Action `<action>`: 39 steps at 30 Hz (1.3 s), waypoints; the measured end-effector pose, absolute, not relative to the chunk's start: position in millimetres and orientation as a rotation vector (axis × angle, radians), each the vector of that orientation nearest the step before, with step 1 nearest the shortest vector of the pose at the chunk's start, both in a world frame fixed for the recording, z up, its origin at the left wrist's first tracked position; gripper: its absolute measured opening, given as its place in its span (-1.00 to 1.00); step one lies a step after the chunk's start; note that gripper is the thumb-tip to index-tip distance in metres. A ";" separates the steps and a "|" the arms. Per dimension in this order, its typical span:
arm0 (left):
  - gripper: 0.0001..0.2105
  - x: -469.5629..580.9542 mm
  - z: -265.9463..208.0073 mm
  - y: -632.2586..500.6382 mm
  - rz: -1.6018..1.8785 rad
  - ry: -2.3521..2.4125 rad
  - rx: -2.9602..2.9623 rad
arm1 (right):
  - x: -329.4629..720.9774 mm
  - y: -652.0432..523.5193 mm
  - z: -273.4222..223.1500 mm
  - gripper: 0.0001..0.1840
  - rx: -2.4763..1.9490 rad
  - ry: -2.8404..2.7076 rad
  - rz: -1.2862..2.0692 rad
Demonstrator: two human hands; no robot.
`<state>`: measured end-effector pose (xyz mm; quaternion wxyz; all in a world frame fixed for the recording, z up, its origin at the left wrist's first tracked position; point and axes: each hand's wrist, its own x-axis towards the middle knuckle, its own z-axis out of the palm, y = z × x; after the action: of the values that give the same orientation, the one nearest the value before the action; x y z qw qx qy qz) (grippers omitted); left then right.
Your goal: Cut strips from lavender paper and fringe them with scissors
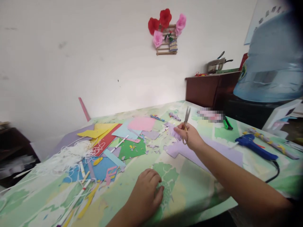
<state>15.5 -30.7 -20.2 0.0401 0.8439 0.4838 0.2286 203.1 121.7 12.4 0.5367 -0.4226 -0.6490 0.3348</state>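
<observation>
My right hand (189, 135) is closed around a pair of scissors (187, 121), blades pointing up and handle loops below the fingers. A fringed piece of light purple paper (174, 132) lies at its fingertips; whether the fingers touch it I cannot tell. Beneath the right wrist is a large sheet of light purple paper (215, 154). My left hand (145, 192) rests on the green patterned tablecloth (172, 201) near the front edge. Its fingers are loosely bent, the thumb apart from them, with nothing visible between.
Coloured paper (132, 148), pens and scraps spread across the left and middle, beside tangled white string (73, 154). To the right lie a blue glue gun (257, 148) with a cord, a decorated stick (272, 143) and a green cutter (228, 123). A water bottle (272, 63) stands behind.
</observation>
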 end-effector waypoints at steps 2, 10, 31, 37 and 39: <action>-0.87 15.4 -18.0 -29.7 0.675 1.498 2.570 | 203.0 142.6 22.2 -0.69 -1.095 -1.691 0.714; -0.86 12.4 -18.6 -23.5 0.670 1.616 2.522 | 172.3 222.9 13.3 -0.74 -1.360 -2.231 0.452; -0.76 3.4 -32.0 -8.3 0.891 1.421 2.924 | 315.9 172.1 -9.3 -0.69 -1.962 -2.357 0.182; -0.83 12.1 -23.5 -12.2 0.611 1.503 2.854 | 315.9 163.5 -15.9 -0.75 -1.990 -2.315 0.164; -0.84 16.9 -19.3 -12.7 0.548 1.521 2.798 | 315.8 162.5 -15.3 -0.73 -1.996 -2.304 0.182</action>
<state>16.9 -12.7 -19.3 -0.0449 0.8649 0.4704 0.1693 315.8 162.5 -15.3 0.0435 -0.6530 -0.7537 0.0596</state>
